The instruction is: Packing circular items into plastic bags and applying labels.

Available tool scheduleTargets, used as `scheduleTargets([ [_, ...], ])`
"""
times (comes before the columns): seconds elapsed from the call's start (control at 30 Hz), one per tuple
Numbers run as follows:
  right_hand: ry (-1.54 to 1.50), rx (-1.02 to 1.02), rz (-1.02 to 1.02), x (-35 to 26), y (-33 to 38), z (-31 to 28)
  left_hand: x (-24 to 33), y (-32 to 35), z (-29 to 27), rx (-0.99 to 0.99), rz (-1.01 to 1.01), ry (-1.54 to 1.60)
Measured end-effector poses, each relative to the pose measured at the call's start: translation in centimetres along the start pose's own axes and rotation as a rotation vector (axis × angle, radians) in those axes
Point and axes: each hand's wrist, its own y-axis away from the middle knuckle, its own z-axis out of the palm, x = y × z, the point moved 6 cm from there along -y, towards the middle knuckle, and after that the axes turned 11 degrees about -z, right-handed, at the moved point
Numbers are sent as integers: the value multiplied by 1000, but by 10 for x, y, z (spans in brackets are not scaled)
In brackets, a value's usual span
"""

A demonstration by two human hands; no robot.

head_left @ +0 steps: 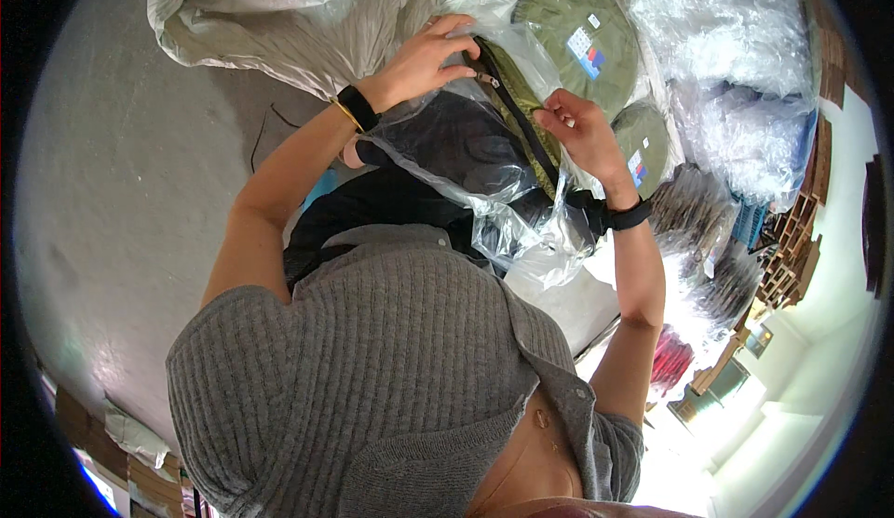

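Note:
An olive-green zipped case [528, 113] stands edge-on across my lap, a dark zipper running along it and a zipper pull [488, 80] near its upper end. Clear plastic wrap [507, 225] hangs loosely around and below it. My left hand [424, 60] curls its fingers and thumb over the case's upper end, close to the pull. Lower down, my right hand [582, 132] pinches the green fabric at the edge beside the zipper. Just beyond lie round olive-green cases [573, 29] with labels, under clear plastic.
A large whitish woven sack [279, 25] spreads across the far side, partly around the round cases. Plastic-wrapped bundles [722, 53] are piled at the right, with brown stacked slats or cardboard [796, 239] behind them. Grey floor [130, 211] extends on the left.

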Motion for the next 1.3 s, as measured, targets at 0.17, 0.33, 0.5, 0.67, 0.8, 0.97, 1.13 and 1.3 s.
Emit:
scheduleTargets([
  [0.17,-154,16,26,13,1,0,-7,-2,5,-28,-19,-62],
  [0.33,-181,56,11,15,2,2,-5,-5,2,-17,-58,-227],
  [0.5,-286,41,59,26,5,2,-3,-10,-2,101,-132,-248],
  [0.67,-366,81,87,35,9,-2,-8,-23,10,-49,-55,-130],
  [0.8,-374,93,112,50,22,-10,-5,-46,19,-238,-5,-55],
  [0.97,-428,100,132,47,43,-12,20,-59,38,-355,32,-81],
  [1.13,-397,58,169,59,79,-16,49,-58,62,-424,19,53],
  [1.3,-443,145,259,70,116,-21,65,-52,78,-516,39,255],
])
